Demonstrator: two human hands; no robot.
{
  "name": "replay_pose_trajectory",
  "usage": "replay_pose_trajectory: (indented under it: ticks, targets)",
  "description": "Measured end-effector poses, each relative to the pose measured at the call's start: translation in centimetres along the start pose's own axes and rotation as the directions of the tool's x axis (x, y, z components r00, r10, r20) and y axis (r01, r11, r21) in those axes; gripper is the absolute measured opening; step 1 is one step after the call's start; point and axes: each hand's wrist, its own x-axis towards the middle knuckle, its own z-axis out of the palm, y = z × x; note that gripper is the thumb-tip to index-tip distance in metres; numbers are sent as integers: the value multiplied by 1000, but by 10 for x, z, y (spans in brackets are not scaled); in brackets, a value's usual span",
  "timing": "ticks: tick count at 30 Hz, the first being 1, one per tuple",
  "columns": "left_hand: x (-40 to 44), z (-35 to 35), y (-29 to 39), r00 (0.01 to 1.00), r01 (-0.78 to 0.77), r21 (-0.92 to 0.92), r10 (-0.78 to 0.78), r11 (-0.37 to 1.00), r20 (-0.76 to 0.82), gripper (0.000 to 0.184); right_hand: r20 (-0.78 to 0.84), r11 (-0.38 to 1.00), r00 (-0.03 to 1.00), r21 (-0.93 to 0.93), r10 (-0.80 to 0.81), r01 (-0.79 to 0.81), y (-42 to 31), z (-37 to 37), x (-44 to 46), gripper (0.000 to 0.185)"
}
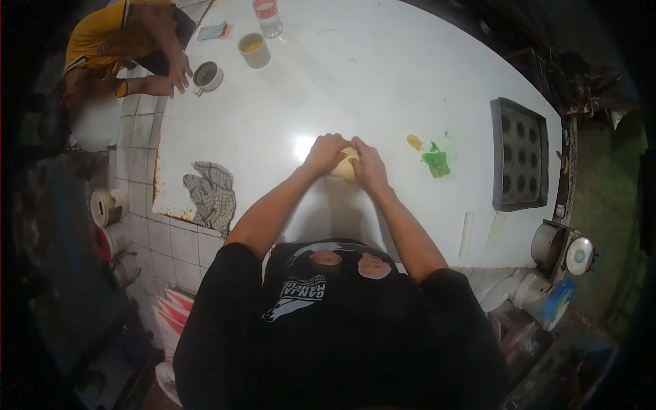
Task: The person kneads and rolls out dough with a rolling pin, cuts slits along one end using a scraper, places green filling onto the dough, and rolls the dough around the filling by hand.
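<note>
Pale yellow dough (346, 169) lies on the white table in front of my body. My left hand (327, 154) is curled over its left side, fingers bent inward. Around the right side wraps my right hand (370, 167), its fingertips close to those of the left. Both hands press on the dough and cover much of it. To the right of them sit a small yellow-orange lump (414, 142) and a flattened bright green piece (436, 161), whose material I cannot make out.
A dark baking tray with round hollows (497, 154) stands at the right. At the left are a checked cloth (212, 195), a cup (207, 77), a mug (255, 57) and a bottle (269, 22). A person in yellow (109, 34) reaches toward the cup. Pots (547, 244) stand beyond the right edge.
</note>
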Motion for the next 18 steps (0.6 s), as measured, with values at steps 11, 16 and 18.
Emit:
replay_pose_trajectory:
  ticks: [11, 16, 18]
  targets:
    - [-23, -13, -9, 954, -188, 6, 183, 982, -237, 31, 32, 986, 990, -93, -138, 141, 19, -12, 1, 26]
    - [-13, 0, -3, 967, 240, -475, -250, 847, 43, 46, 184, 998, 981, 46, -60, 52, 13, 5, 20, 39]
    - [-5, -12, -4, 972, 236, -437, -210, 868, 108, 47, 264, 997, 964, 63, 33, -52, 5, -8, 31, 41]
